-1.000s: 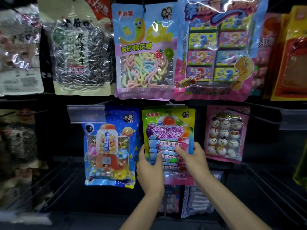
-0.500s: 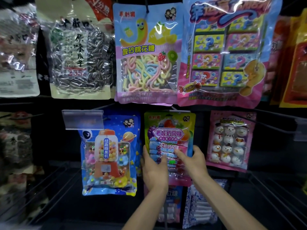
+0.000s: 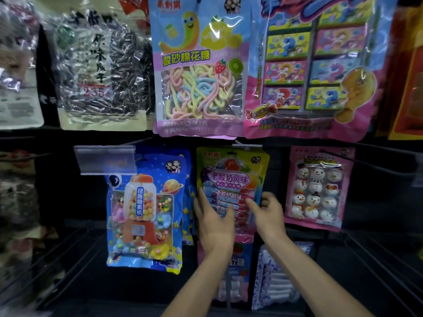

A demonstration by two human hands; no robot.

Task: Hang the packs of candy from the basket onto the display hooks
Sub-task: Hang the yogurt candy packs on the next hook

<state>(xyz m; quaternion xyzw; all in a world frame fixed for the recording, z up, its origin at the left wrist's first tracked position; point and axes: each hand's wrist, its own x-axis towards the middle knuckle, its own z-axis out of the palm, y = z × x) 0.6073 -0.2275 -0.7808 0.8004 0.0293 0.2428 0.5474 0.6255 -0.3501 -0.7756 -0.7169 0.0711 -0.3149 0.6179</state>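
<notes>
- Head view, nearest first: two bare forearms reach up from the bottom edge toward the lower row of hanging packs.
- Left hand (image 3: 212, 223) lies flat with its fingers spread on the front of the green candy pack (image 3: 231, 177), pressing near its left edge.
- Right hand (image 3: 269, 216) is at the pack's right edge, one digit laid across the front and the others curled at the edge. Whether they close behind the film I cannot tell.
- That pack hangs upright in the middle of the lower row. It sits just beside the blue gumball pack (image 3: 144, 209) and well apart from the pink snowman pack (image 3: 317, 191).
- Its top tucks under the row above, and the hook bearing it is too dark to make out.
- Below it hang a pink pack (image 3: 238, 264) and a blue-and-white pack (image 3: 279, 277).
- Farther up hang the rope-candy pack (image 3: 199, 72) and the sunflower-seed bag (image 3: 100, 72).
- Judged risk: if the hang hole is not fully over the hook, letting go would drop the pack onto those beneath.
- Judged risk: a firm push from the flat left hand could swing the slick film sideways into the blue neighbour, or leave the pack crooked.
</notes>
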